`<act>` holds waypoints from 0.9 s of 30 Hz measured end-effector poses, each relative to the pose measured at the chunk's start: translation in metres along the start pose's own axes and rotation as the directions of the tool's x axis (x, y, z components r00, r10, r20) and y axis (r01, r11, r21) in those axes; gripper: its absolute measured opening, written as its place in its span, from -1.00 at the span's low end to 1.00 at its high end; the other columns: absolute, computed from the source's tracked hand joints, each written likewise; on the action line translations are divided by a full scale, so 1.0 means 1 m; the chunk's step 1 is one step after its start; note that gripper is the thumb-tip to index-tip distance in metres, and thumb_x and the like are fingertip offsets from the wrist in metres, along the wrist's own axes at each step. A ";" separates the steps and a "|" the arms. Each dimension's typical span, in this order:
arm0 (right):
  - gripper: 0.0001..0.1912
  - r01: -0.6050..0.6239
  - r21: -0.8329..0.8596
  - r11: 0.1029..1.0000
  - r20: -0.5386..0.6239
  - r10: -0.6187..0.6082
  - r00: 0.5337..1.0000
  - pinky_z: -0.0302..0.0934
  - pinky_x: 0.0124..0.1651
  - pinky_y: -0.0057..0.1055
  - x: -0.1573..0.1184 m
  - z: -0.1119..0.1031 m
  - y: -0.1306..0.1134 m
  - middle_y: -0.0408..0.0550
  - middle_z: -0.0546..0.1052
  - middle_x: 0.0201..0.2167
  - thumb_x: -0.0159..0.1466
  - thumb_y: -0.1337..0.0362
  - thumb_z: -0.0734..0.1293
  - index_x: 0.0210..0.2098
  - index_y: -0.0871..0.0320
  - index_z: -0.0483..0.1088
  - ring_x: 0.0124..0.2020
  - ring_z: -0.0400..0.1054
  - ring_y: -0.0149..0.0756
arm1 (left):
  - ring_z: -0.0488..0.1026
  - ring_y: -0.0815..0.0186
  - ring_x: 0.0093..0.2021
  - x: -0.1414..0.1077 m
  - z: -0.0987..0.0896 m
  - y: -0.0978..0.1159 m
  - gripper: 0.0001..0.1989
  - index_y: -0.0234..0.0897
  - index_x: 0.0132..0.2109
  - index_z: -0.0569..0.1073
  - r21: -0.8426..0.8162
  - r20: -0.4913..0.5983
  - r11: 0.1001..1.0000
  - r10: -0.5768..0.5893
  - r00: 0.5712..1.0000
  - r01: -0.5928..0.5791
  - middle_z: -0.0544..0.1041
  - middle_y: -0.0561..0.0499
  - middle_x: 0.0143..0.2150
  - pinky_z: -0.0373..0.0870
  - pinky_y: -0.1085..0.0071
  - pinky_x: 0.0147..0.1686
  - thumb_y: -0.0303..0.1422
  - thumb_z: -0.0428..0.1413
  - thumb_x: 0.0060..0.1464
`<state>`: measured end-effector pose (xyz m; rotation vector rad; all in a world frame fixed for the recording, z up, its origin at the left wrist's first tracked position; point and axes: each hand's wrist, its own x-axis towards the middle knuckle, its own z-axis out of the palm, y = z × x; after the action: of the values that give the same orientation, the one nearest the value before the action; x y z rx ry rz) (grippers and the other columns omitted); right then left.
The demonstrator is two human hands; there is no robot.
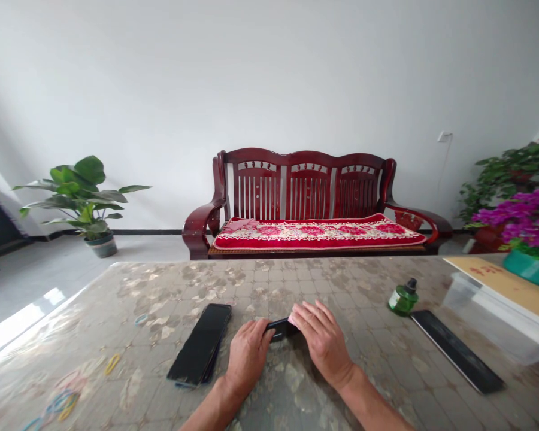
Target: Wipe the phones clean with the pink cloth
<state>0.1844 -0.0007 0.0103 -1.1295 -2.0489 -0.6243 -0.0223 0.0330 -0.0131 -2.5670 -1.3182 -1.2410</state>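
Between my two hands, above the patterned tablecloth, is a small black object (278,329) with a glossy surface; what it is I cannot make out. My left hand (250,353) has its fingers closed round the left end of it. At the right end, my right hand (321,341) grips it, its thumb hidden and its upper fingers slightly spread. To the left of my left hand lies a black smartphone (200,344), with a dark blue edge showing beneath it.
Colored bands (63,404) lie at the table's left. On the right are a green bottle (403,298), a long black flat object (458,351), and a clear plastic box (489,320) with a tan board on top. A wooden bench (309,179) stands beyond the table (251,281).
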 end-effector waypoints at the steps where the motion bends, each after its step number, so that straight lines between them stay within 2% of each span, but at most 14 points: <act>1: -0.71 -0.008 -0.004 1.000 -0.001 0.008 1.000 0.17 0.25 -0.12 0.000 0.000 0.001 -0.05 0.57 -0.01 0.43 0.36 0.17 0.01 0.07 0.47 0.08 0.39 -0.24 | 0.50 0.23 -0.39 0.000 0.000 0.000 -0.66 -0.19 -0.23 0.45 0.001 0.002 1.000 -0.002 1.000 0.002 0.53 0.01 -0.41 0.39 0.39 -0.36 -0.24 -0.15 0.40; 9: -0.83 -0.152 0.087 0.985 -0.025 0.155 0.988 0.31 0.01 -0.25 0.006 0.003 -0.006 0.01 0.54 -0.09 0.37 0.34 0.28 -0.10 0.09 0.50 -0.08 0.42 -0.24 | 0.49 0.22 -0.40 -0.001 0.000 0.000 -0.64 -0.19 -0.24 0.44 0.008 0.003 1.000 0.001 1.000 -0.001 0.53 0.02 -0.41 0.38 0.38 -0.39 -0.22 -0.17 0.41; 15: -0.82 -0.162 0.079 0.984 -0.051 0.166 0.985 0.28 0.04 -0.24 0.006 -0.004 -0.004 -0.06 0.58 -0.18 0.37 0.32 0.29 -0.10 0.04 0.51 -0.06 0.41 -0.22 | 0.50 0.23 -0.39 -0.001 0.000 0.000 -0.64 -0.18 -0.23 0.45 0.021 0.015 1.000 0.001 1.000 -0.001 0.53 0.01 -0.42 0.39 0.39 -0.37 -0.22 -0.18 0.41; 19: -0.76 -0.191 0.128 0.973 -0.061 0.200 0.978 0.27 -0.03 -0.27 0.009 -0.008 -0.004 -0.07 0.60 -0.18 0.39 0.37 0.23 -0.08 0.04 0.50 -0.12 0.42 -0.25 | 0.49 0.23 -0.39 -0.002 0.000 -0.001 -0.65 -0.18 -0.23 0.45 0.010 0.015 1.000 -0.001 1.000 0.001 0.52 0.01 -0.41 0.38 0.39 -0.37 -0.22 -0.17 0.41; 24: -0.72 -0.207 0.159 0.965 -0.077 0.221 0.972 0.25 -0.07 -0.28 0.010 -0.009 -0.003 -0.08 0.60 -0.21 0.36 0.47 0.18 -0.20 0.07 0.49 -0.16 0.43 -0.27 | 0.50 0.23 -0.39 -0.003 0.001 -0.001 -0.67 -0.17 -0.23 0.45 -0.007 0.005 1.000 0.004 1.000 -0.004 0.52 0.02 -0.41 0.38 0.39 -0.38 -0.23 -0.15 0.40; 27: -0.71 -0.205 0.141 0.969 -0.074 0.217 0.973 0.23 -0.06 -0.27 0.010 -0.012 -0.002 -0.08 0.60 -0.24 0.37 0.47 0.16 -0.26 0.07 0.47 -0.13 0.42 -0.25 | 0.50 0.23 -0.39 -0.003 0.001 -0.001 -0.67 -0.17 -0.23 0.45 0.003 0.000 1.000 0.002 1.000 -0.002 0.52 0.01 -0.42 0.39 0.40 -0.38 -0.23 -0.15 0.40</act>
<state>0.1828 -0.0043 0.0255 -1.1991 -1.8356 -0.4188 -0.0235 0.0323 -0.0160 -2.5659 -1.3158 -1.2383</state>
